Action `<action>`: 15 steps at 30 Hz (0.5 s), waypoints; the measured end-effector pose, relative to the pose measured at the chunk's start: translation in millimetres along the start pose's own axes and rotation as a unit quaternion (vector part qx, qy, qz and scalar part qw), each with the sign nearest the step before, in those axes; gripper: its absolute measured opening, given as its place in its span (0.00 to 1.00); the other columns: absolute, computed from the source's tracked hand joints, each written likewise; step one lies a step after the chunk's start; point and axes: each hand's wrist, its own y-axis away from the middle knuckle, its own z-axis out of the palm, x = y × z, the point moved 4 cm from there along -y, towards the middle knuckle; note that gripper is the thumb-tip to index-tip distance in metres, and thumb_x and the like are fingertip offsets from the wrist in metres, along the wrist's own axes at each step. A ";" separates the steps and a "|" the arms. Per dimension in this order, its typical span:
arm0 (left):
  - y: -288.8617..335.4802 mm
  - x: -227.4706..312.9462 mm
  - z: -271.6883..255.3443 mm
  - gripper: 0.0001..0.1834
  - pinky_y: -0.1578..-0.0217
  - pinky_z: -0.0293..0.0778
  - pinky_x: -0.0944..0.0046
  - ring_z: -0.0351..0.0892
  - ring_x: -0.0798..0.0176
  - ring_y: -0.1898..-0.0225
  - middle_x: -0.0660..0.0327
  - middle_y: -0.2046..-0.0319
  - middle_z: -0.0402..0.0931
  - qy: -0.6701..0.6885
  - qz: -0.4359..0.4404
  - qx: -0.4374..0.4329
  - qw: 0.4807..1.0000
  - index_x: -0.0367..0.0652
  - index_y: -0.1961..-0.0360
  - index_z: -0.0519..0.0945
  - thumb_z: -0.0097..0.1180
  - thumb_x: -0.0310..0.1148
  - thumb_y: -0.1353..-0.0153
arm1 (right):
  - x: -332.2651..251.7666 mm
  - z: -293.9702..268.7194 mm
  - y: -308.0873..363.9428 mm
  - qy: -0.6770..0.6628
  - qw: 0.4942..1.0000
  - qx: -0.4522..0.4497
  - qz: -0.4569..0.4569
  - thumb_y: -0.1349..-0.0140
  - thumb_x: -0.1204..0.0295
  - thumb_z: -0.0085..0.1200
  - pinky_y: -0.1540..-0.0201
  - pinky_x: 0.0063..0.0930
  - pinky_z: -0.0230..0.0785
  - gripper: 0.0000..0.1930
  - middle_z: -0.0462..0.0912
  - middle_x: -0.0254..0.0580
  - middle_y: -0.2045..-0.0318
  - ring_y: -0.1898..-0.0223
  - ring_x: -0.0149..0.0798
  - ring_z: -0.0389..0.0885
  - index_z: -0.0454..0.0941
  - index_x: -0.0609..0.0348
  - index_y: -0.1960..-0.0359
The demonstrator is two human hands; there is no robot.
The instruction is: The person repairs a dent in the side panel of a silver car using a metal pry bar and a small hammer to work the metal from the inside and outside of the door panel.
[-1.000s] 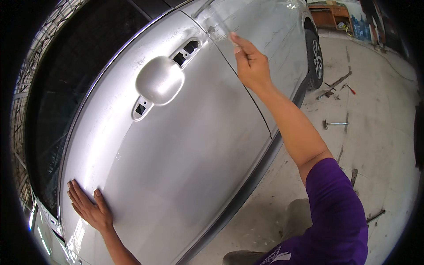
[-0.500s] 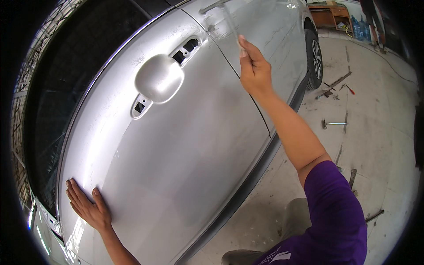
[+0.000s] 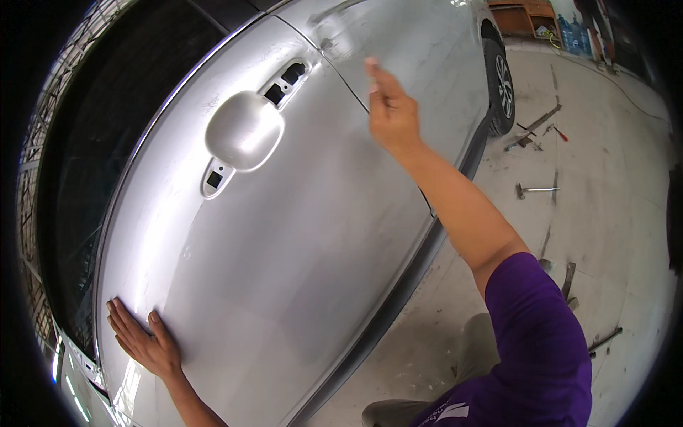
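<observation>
A silver car door (image 3: 284, 249) fills the middle of the view. Its handle is off, leaving a rounded recess (image 3: 245, 132) with dark openings at both ends. My left hand (image 3: 146, 340) lies flat against the door at lower left, fingers stretched out and holding nothing. Over the seam at the door's far end, my right hand (image 3: 393, 110) is closed round the handle of a hammer. Motion smears the hammer (image 3: 336, 10), whose head hovers near the adjoining silver panel. I cannot tell whether it touches. That panel (image 3: 434, 64) shows wavy marks.
A dark sill (image 3: 388, 313) runs below the door toward a wheel (image 3: 500, 89). On the pale floor lie another hammer (image 3: 537, 189), a red-handled tool (image 3: 561, 134) and several dark metal bars. A wooden desk (image 3: 523, 20) and blue water bottles (image 3: 573, 34) stand at the back right.
My right hand and the hammer have shifted slightly left, and the hammer is now more blurred. The whole view has moved a little. My left hand stays flat on the door.
</observation>
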 end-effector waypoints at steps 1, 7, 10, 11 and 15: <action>0.1 1.5 -0.7 0.36 0.31 0.45 0.42 0.50 0.49 0.28 0.57 0.29 0.55 0.002 0.001 0.003 1.000 0.51 0.28 0.58 0.37 0.58 0.32 | 2.4 1.8 1.2 0.028 1.000 -0.008 0.001 0.31 0.73 0.45 0.69 0.16 0.64 0.19 0.75 0.26 0.73 0.77 0.20 0.64 0.74 0.48 0.40; 1.7 -0.4 -0.3 0.36 0.31 0.45 0.43 0.50 0.49 0.28 0.57 0.29 0.55 0.003 0.013 0.014 1.000 0.52 0.28 0.57 0.36 0.59 0.32 | 2.0 4.2 7.3 0.006 0.999 0.038 -0.030 0.33 0.69 0.45 0.66 0.26 0.70 0.19 0.77 0.34 0.79 0.79 0.32 0.72 0.74 0.41 0.41; 2.2 -3.2 2.6 0.37 0.31 0.45 0.43 0.51 0.49 0.28 0.57 0.29 0.55 0.002 0.006 -0.002 1.000 0.50 0.29 0.58 0.36 0.59 0.33 | -3.3 -9.2 1.2 0.008 0.999 -0.007 0.048 0.34 0.70 0.45 0.65 0.26 0.71 0.20 0.79 0.35 0.78 0.79 0.33 0.74 0.74 0.40 0.41; 1.4 -3.7 2.2 0.37 0.31 0.45 0.43 0.51 0.49 0.28 0.57 0.29 0.55 0.001 0.007 0.001 1.000 0.50 0.29 0.58 0.36 0.59 0.33 | -0.5 -4.7 3.0 0.007 1.000 -0.004 0.025 0.34 0.70 0.45 0.65 0.25 0.70 0.20 0.79 0.35 0.78 0.79 0.33 0.74 0.75 0.41 0.41; 3.0 -3.1 2.0 0.37 0.31 0.45 0.43 0.50 0.49 0.28 0.57 0.29 0.55 0.004 0.010 0.002 1.000 0.50 0.29 0.58 0.37 0.58 0.33 | -0.6 -4.6 6.2 0.003 1.000 0.003 -0.015 0.34 0.71 0.46 0.66 0.24 0.70 0.20 0.78 0.35 0.79 0.80 0.33 0.73 0.75 0.40 0.41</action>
